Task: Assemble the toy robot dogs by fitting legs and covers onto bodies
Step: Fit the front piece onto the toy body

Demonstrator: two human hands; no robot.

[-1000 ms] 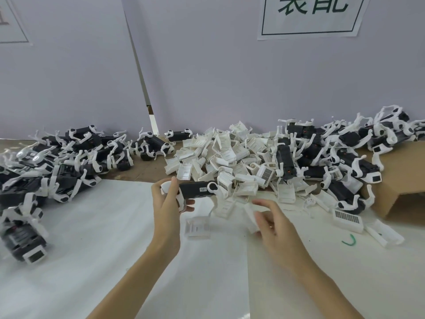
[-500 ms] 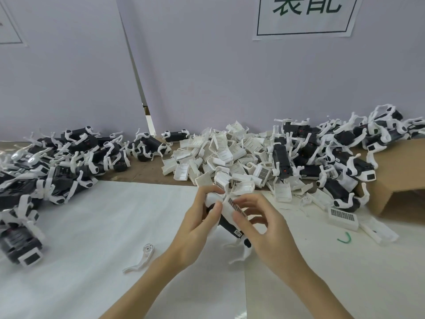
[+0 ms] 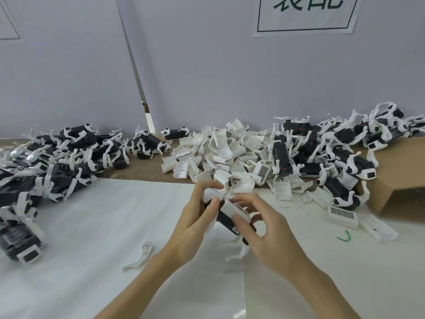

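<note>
I have the toy dog body (image 3: pixel 226 221) just below the centre of the frame, lifted off the white table sheet (image 3: pixel 92 226), and the step in hand, as I judge it, is seating a white cover (image 3: pixel 233 209) onto its black back. To do it well I would line the cover's edges square with the body first, then press evenly along its length rather than at one corner, so any catches it has engage together and none bends. I would keep the other hand braced at the head end so the body cannot twist.

My left hand (image 3: pixel 193 223) comes in from the lower left, fingers curled round the white head end, thumb on top. My right hand (image 3: pixel 268 236) comes in from the lower right, fingertips (image 3: pixel 238 221) pinching the cover and the body's side; white legs (image 3: pixel 239 252) hang below it.

A loose leg (image 3: pixel 141 255) lies on the sheet at lower left of centre. The cover pile (image 3: pixel 225 157) sits just behind my hands, with finished-looking dogs (image 3: pixel 69 162) heaped at mid-left.
</note>
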